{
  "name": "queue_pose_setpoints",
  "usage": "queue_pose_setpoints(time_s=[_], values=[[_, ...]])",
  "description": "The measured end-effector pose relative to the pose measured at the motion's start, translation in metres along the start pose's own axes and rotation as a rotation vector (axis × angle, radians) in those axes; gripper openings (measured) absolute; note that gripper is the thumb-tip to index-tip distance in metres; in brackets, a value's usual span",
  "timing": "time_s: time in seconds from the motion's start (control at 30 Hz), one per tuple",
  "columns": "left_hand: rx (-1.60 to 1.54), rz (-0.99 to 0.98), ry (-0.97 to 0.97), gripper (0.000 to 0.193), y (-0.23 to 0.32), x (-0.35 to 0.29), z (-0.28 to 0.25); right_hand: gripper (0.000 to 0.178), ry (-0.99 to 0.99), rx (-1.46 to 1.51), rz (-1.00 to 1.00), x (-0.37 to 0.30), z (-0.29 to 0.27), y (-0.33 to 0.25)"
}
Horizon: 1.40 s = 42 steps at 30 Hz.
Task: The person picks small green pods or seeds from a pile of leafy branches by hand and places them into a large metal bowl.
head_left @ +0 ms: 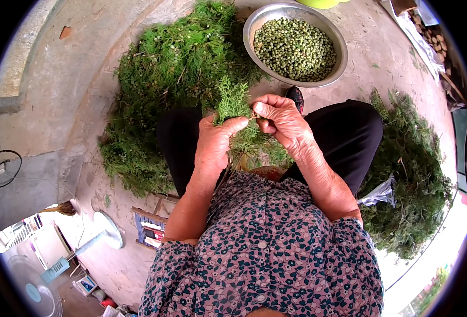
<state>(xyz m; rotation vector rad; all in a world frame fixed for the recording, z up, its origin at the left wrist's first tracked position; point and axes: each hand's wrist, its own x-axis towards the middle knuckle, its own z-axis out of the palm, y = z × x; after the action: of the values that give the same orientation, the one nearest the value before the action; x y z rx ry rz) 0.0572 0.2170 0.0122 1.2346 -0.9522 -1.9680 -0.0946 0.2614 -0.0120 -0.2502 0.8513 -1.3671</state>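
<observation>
A green, feathery evergreen sprig [233, 98] stands up from my left hand [215, 138], whose thumb and fingers are closed round its lower part. My right hand [286, 120] pinches at a thin brownish stem beside the sprig, its fingertips close to my left thumb. Whether a small fruit is between the right fingertips is hidden. Both hands are above my lap, between my knees. Ahead and to the right, a round metal basin [343, 53] holds a mass of small green round fruits [296, 50].
A large heap of evergreen branches [175, 68] lies ahead on the left, and another pile [408, 174] lies to my right with a clear plastic bag [380, 193] on it. A standing fan [35, 285] is at lower left. A light-green container [320, 2] shows behind the basin.
</observation>
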Motion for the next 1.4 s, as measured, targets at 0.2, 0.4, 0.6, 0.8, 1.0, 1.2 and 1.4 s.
queue_pose_setpoints(time_s=[0.2, 0.4, 0.6, 0.8, 1.0, 1.2, 1.4], values=[[0.002, -0.01, 0.012, 0.018, -0.005, 0.0, 0.008, 0.01, 0.225, -0.371, -0.185, 0.0, 0.006, 0.008], [0.061, 0.037, -0.014, 0.017, -0.009, -0.002, 0.012, 0.008, 0.384, -1.025, -0.63, 0.003, 0.003, 0.019], [0.07, 0.028, -0.013, 0.016, -0.008, -0.004, 0.011, 0.011, 0.261, -0.2, -0.087, 0.003, -0.003, 0.015], [0.02, 0.104, 0.055, 0.013, 0.002, -0.004, -0.001, 0.013, 0.386, -0.313, -0.172, 0.003, -0.048, -0.004], [-0.014, -0.008, 0.164, 0.013, 0.007, -0.003, 0.002, 0.015, 0.225, 0.291, -0.102, 0.016, -0.049, 0.008], [-0.184, -0.167, 0.197, 0.014, 0.01, 0.001, -0.011, 0.027, 0.362, 0.422, -0.12, 0.023, -0.047, 0.0], [-0.315, -0.185, 0.063, 0.017, 0.012, 0.001, -0.017, 0.032, 0.096, 1.054, 0.034, 0.068, -0.123, -0.035]])
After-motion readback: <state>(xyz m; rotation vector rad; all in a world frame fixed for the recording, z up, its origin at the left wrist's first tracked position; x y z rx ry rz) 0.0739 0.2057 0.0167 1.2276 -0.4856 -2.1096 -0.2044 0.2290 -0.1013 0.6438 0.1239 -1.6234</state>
